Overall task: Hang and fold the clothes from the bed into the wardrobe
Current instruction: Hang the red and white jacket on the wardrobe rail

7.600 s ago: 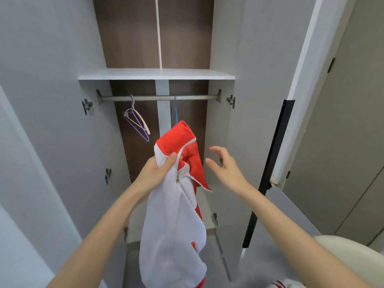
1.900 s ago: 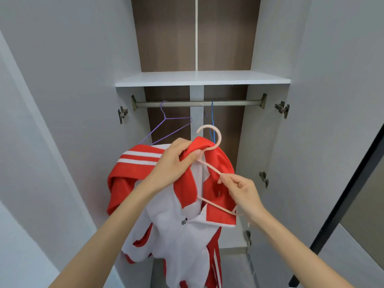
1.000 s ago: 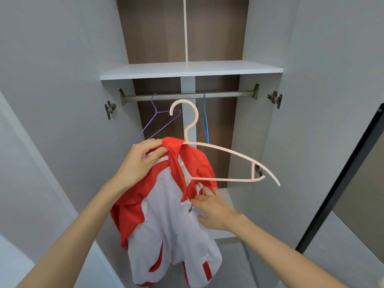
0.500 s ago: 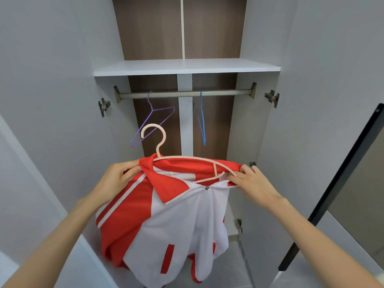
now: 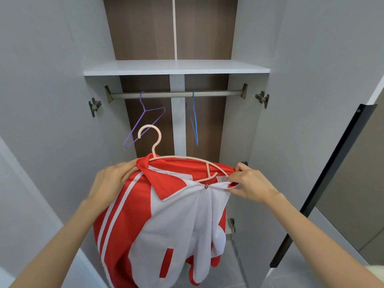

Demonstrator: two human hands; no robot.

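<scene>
Open rail (image 5: 216, 93) right of blue hanger (image 5: 195, 121) — purple hanger (image 5: 153, 109) leftward

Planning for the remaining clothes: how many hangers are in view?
3. A thin purple wire hanger and a thin blue hanger hang on the metal rail; a pale pink plastic hanger sits inside the red-and-white jacket. None seem hidden.
</scene>
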